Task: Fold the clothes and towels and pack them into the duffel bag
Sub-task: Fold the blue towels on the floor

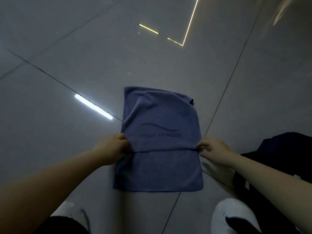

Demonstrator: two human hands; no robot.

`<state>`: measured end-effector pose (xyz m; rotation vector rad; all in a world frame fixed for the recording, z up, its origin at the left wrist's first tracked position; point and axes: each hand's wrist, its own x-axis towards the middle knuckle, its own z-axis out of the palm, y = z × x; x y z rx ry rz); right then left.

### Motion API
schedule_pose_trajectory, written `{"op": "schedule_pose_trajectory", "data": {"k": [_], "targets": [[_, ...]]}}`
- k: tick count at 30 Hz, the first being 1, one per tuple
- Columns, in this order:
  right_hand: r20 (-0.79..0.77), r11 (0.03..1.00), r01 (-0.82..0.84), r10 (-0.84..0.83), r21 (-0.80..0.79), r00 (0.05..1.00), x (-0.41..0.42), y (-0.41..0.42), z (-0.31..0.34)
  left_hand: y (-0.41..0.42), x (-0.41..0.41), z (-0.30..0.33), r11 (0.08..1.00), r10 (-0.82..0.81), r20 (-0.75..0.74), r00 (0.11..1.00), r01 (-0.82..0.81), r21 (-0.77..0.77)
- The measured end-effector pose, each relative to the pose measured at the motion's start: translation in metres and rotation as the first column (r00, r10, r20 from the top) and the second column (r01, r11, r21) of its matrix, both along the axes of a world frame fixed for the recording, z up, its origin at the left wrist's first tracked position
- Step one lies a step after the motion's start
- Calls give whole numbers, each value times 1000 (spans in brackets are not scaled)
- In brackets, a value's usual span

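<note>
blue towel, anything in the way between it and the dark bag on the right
Nothing visible. Both hands, left hand and right hand, pinch the blue towel at its fold; only bare tiled floor lies between it and the dark bag.

One blue towel (160,142) lies on the tiled floor (67,65). Two hands — a left hand (112,146) and a right hand (213,147). Two white shoes — one (70,210) by the near-left edge, one (234,215) near-right. One dark bag-like item (283,149) at right.
</note>
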<state>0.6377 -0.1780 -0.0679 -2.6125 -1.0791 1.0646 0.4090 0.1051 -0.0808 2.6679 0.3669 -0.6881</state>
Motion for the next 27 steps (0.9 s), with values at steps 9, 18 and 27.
{"op": "schedule_pose_trajectory", "data": {"k": [9, 18, 27], "targets": [[119, 861, -449, 485, -239, 866, -67, -9, 22, -39, -64, 27, 942, -303, -169, 938, 322, 97], [126, 759, -580, 633, -296, 764, -97, -25, -22, -44, -104, 17, 938, -334, -219, 917, 346, 20], [-53, 610, -694, 736, -381, 675, -111, -17, -13, -48, -93, 20, 965, -254, -220, 942, 264, 15]]}}
